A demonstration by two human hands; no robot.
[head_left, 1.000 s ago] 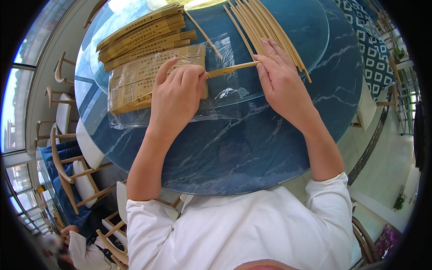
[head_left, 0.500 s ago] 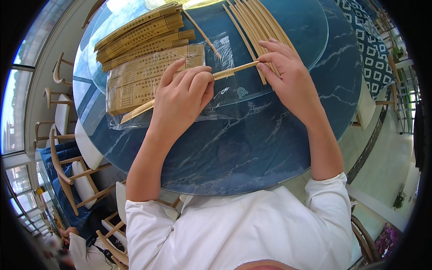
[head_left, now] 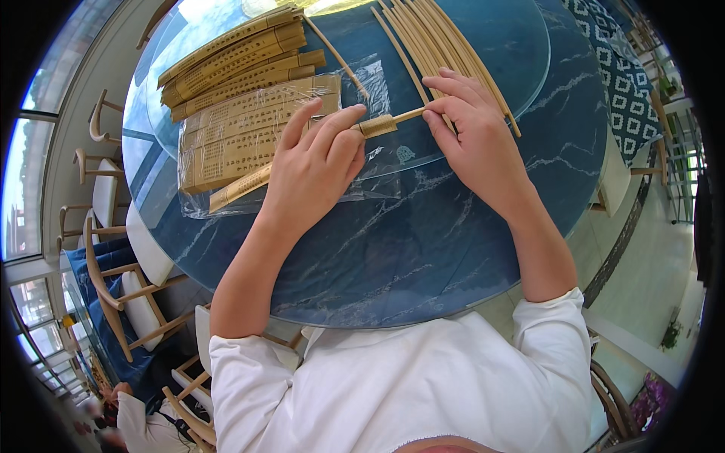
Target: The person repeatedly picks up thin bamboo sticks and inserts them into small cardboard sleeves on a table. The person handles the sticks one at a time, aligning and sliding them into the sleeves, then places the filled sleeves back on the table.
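The worktop looks like smooth, shiny stone with pale streaks in it. The round sheet on top looks like clear, shiny glass. The long sticks at the upper right look like smooth, dull wood, and so does the stick near the middle. The paper sleeve by it is dull brown paper. The pile of sleeves at the upper left looks like paper too. The crinkly bag is clear, shiny plastic. At the bottom, the shirt is soft, dull cloth.
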